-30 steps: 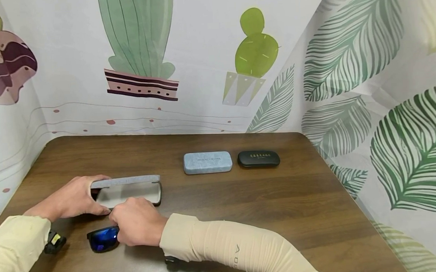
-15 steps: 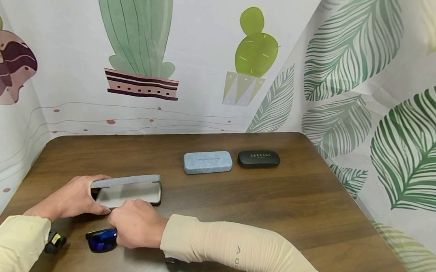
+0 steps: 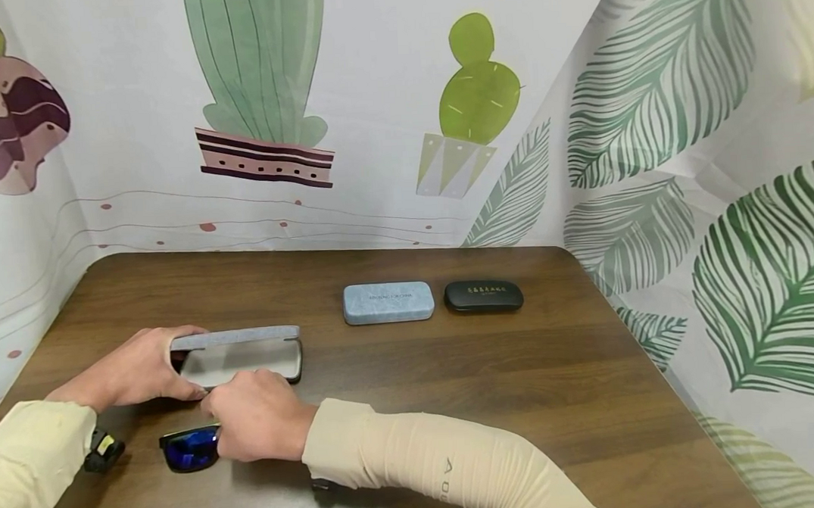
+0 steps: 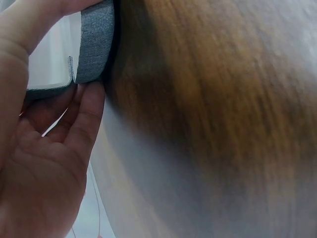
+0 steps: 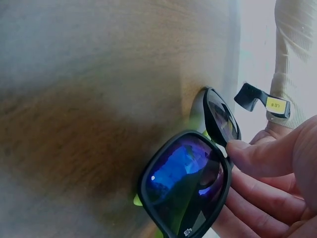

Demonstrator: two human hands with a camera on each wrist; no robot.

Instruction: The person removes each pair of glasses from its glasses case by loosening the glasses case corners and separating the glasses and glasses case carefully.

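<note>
A grey fabric-covered glasses case [image 3: 247, 336] lies at the left of the table, its lid raised and the pale lining showing. My left hand [image 3: 142, 368] grips its left end; in the left wrist view the fingers of that hand [image 4: 54, 158] touch the corner of the case [image 4: 96, 44]. Just in front of the case, my right hand [image 3: 260, 416] holds black-framed sunglasses [image 3: 192, 449] with blue mirrored lenses. In the right wrist view, the thumb of the right hand [image 5: 272, 183] pinches the sunglasses [image 5: 183, 173] near the bridge. The head view hides one lens behind the hand.
Toward the back of the brown wooden table [image 3: 522, 400] lie a light blue glasses case [image 3: 389, 303] and, to its right, a black glasses case [image 3: 484, 296], both closed. A printed cloth [image 3: 386, 96] with cacti and leaves hangs behind the table.
The sunglasses have tilted slightly and shifted a little left in the right hand. The left hand and the grey case look unchanged.
</note>
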